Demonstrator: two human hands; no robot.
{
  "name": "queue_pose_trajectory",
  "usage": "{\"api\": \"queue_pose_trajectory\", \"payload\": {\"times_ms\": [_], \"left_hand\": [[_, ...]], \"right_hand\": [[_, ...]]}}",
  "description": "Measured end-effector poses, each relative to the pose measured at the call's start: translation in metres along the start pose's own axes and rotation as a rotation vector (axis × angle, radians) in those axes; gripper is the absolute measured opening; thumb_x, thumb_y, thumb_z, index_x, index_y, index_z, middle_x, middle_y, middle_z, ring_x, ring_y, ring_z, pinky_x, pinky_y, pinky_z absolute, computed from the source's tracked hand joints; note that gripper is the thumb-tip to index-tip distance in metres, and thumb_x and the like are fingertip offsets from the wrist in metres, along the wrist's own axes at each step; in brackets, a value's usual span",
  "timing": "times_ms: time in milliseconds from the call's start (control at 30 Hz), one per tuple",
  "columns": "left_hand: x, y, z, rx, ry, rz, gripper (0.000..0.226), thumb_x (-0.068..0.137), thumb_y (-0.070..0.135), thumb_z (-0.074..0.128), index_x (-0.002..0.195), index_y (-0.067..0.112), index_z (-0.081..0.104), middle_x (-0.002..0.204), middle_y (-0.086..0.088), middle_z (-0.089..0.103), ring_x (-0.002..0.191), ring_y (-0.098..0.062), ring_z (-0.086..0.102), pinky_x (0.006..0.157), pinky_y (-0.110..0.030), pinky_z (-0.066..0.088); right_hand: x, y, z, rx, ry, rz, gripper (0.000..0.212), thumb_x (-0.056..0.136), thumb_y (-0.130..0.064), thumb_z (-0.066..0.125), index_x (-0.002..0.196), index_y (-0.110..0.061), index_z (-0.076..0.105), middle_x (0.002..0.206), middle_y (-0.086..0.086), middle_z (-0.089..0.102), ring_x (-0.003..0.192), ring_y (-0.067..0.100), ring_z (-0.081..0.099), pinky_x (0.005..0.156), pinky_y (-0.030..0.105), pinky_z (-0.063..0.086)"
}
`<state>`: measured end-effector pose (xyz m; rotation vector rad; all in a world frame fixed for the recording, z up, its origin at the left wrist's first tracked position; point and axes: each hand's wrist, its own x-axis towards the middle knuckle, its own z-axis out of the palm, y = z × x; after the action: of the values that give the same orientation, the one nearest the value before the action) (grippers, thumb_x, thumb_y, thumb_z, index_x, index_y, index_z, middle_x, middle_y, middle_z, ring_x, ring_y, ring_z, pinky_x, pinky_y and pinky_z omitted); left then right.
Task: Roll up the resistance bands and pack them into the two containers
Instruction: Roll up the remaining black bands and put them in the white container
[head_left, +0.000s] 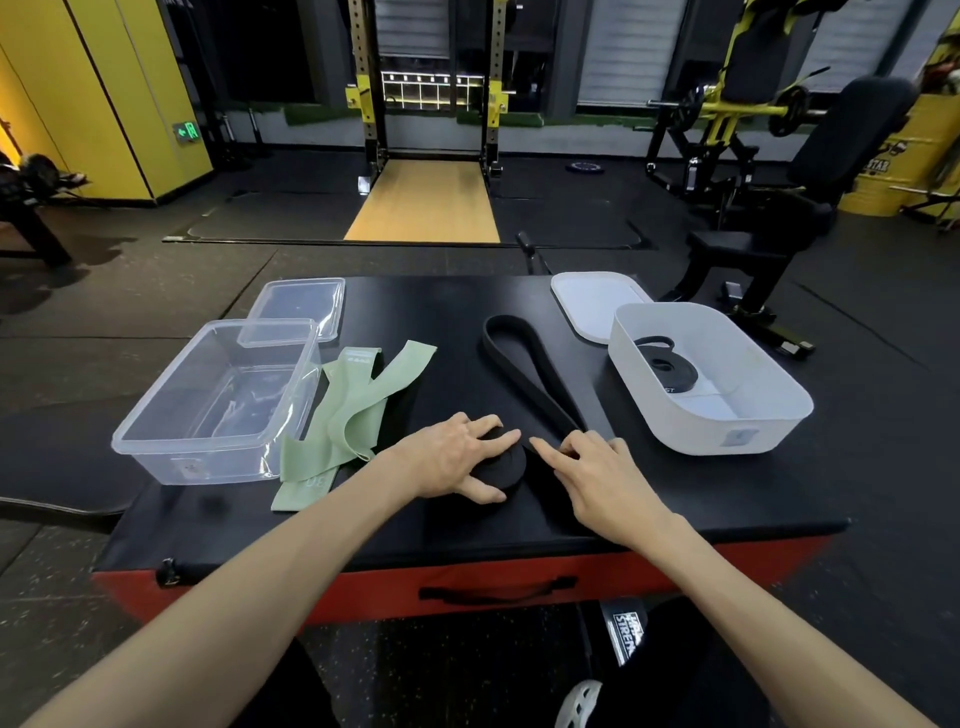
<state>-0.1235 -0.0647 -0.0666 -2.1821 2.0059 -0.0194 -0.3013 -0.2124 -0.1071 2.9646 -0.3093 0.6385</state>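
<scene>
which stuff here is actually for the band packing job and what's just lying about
Part of the job: long black rubber resistance band, half rolled, held by the left hand and right hand; pale green fabric bands; clear plastic container; white plastic container holding a rolled black band.
Just lying about: black padded bench; yellow metal drum.

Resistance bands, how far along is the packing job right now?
Done: one rolled dark band sits in the white container. In hand: the left hand grips the half-rolled black band while the right hand holds its flat strap. Left: finish that roll, roll the green bands lying loose beside the clear container, which holds no band, and pack them.
</scene>
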Motion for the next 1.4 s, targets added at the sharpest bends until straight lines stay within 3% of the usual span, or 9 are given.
{"api": "queue_pose_trajectory", "payload": {"times_ms": [100,333,533,600,800,933,1067,1167,1400], "left_hand": [[0.0,0.007,0.002,0.056,0.014,-0.058,0.087,0.087,0.068,0.04,0.153,0.022,0.008,0.153,-0.007,0.022,0.11,-0.029,0.044,0.105,-0.032,0.032],[-0.001,0.021,0.004,0.082,0.038,-0.194,0.087,0.088,0.069,0.034,0.153,0.017,0.007,0.15,-0.011,0.026,0.105,-0.031,0.044,0.102,-0.032,0.03],[0.004,0.036,0.004,0.026,0.06,-0.373,0.087,0.088,0.07,0.032,0.152,0.015,0.01,0.144,-0.012,0.033,0.107,-0.03,0.044,0.095,-0.033,0.034],[0.008,0.038,0.008,0.016,0.057,-0.418,0.089,0.086,0.072,0.031,0.151,0.014,0.011,0.141,-0.013,0.035,0.104,-0.031,0.045,0.094,-0.034,0.036],[0.012,0.054,0.003,-0.068,0.046,-0.588,0.09,0.084,0.071,0.04,0.15,0.014,0.017,0.141,-0.013,0.037,0.113,-0.033,0.044,0.092,-0.035,0.038],[0.005,0.043,0.0,-0.068,0.061,-0.467,0.093,0.083,0.075,0.036,0.151,0.014,0.014,0.143,-0.013,0.035,0.117,-0.033,0.042,0.093,-0.039,0.038],[0.001,0.012,-0.007,-0.026,-0.059,-0.114,0.1,0.08,0.075,0.043,0.153,0.019,0.003,0.158,-0.011,0.013,0.134,-0.033,0.03,0.11,-0.041,0.03],[0.006,-0.006,-0.009,-0.049,-0.084,0.063,0.095,0.079,0.074,0.047,0.152,0.029,0.006,0.158,-0.01,0.015,0.135,-0.028,0.031,0.112,-0.039,0.028],[0.0,0.0,-0.002,-0.031,0.024,0.044,0.083,0.087,0.068,0.043,0.152,0.029,0.008,0.15,-0.008,0.026,0.12,-0.025,0.039,0.108,-0.032,0.03]], "right_hand": [[0.003,-0.004,0.005,-0.039,0.005,0.008,0.059,0.069,-0.009,0.076,0.125,-0.016,0.058,0.082,0.0,0.056,0.074,0.022,0.054,0.058,0.032,0.04],[0.003,-0.016,0.003,-0.046,-0.004,-0.017,0.032,0.074,-0.017,0.077,0.102,-0.008,0.064,0.075,0.001,0.057,0.066,0.022,0.054,0.057,0.03,0.04],[0.011,-0.023,-0.003,-0.023,-0.074,0.008,0.013,0.08,-0.015,0.069,0.08,-0.013,0.057,0.07,0.002,0.054,0.062,0.023,0.053,0.057,0.03,0.033],[0.013,-0.021,-0.005,-0.022,-0.114,0.001,0.008,0.085,-0.016,0.063,0.088,-0.011,0.058,0.077,0.004,0.057,0.068,0.025,0.055,0.059,0.031,0.033],[0.016,-0.019,0.006,-0.048,-0.108,-0.039,0.046,0.077,-0.014,0.07,0.119,0.004,0.059,0.082,0.008,0.062,0.063,0.023,0.054,0.057,0.033,0.05],[0.012,-0.021,0.008,-0.038,-0.055,-0.012,0.049,0.075,-0.016,0.075,0.119,-0.001,0.06,0.083,0.005,0.061,0.065,0.022,0.054,0.051,0.031,0.045],[0.011,-0.022,0.005,-0.064,-0.025,-0.005,0.05,0.071,-0.019,0.078,0.117,-0.005,0.063,0.081,0.001,0.061,0.065,0.021,0.056,0.05,0.03,0.038],[0.008,-0.02,0.004,-0.041,-0.021,-0.007,0.05,0.076,-0.021,0.074,0.122,-0.008,0.06,0.084,-0.001,0.059,0.07,0.021,0.055,0.054,0.033,0.04],[0.004,-0.015,-0.003,0.003,-0.145,0.006,0.05,0.088,-0.025,0.058,0.136,-0.014,0.048,0.095,-0.002,0.057,0.085,0.021,0.054,0.065,0.035,0.043]]}}
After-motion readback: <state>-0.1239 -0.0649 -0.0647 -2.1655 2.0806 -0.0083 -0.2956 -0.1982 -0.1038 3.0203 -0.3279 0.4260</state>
